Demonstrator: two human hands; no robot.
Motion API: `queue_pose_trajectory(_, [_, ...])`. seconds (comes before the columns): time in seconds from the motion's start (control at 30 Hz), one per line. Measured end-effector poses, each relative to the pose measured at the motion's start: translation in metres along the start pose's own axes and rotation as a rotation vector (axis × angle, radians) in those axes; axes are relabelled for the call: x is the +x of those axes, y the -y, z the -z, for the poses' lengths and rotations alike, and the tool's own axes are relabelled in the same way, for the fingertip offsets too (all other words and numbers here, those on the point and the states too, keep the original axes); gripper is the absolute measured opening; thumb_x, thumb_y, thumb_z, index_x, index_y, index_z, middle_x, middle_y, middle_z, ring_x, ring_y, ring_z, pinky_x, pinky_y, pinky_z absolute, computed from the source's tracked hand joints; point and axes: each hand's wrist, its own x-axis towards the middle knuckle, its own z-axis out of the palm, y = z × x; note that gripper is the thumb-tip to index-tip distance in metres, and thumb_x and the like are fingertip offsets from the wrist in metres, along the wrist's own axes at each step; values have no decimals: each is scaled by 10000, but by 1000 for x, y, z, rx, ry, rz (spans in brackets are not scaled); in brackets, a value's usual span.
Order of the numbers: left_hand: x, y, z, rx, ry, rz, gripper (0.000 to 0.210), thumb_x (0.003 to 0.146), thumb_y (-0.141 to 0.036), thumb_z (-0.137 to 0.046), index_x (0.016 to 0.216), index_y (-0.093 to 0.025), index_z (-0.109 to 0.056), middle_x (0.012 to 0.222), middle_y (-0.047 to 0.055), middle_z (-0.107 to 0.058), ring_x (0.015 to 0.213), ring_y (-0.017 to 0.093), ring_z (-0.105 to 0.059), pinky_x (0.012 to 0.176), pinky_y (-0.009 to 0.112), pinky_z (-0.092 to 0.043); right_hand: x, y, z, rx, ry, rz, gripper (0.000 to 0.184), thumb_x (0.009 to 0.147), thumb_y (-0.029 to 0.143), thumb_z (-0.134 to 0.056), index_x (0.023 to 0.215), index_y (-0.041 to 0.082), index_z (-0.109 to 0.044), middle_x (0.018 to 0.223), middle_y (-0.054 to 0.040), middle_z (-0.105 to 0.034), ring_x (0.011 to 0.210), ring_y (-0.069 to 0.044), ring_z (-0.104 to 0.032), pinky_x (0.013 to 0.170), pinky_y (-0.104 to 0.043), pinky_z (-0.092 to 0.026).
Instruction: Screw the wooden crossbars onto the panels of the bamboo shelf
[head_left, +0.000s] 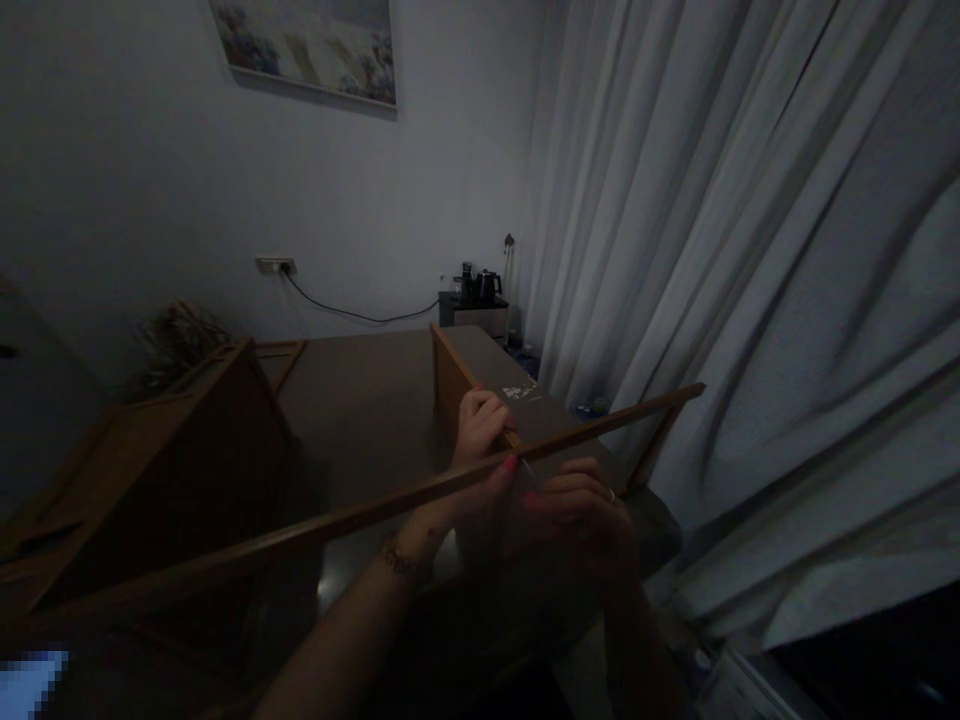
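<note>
Looks like fastening or loosening: wooden panel (450, 385) gripped by left hand (480, 430) at the rail (375, 506) over the table (360, 390), thin shaft (528, 470) pinched by right hand (585, 510); steady alignment's probably needed next.

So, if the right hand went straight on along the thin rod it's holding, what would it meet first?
Most likely the long wooden rail, near the thumb of the left hand. The thin rod in the right hand points there; whether its tip touches is unclear.
</note>
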Motion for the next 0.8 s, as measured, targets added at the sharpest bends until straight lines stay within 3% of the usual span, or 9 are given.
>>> queue_pose_trajectory(0.2, [0, 2, 0, -10, -4, -28, 490, 891, -670, -283, 800, -221, -455, 797, 51, -506, 935, 257, -436, 995, 509, -368, 0, 0, -6, 47, -62, -34, 163, 882, 403, -649, 900, 246, -692, 771, -8, -691, 753, -174, -601, 653, -321, -488])
queue_pose_trajectory(0.8, [3, -3, 0, -16, -17, -23, 489, 889, -673, -291, 804, -221, -455, 790, 46, -503, 924, 254, -435, 1002, 523, -360, 1, 4, -17, 42, -180, -91, 253, 885, 462, -626, 771, 235, -629, 670, 22, -579, 665, -156, -536, 621, -305, -436])
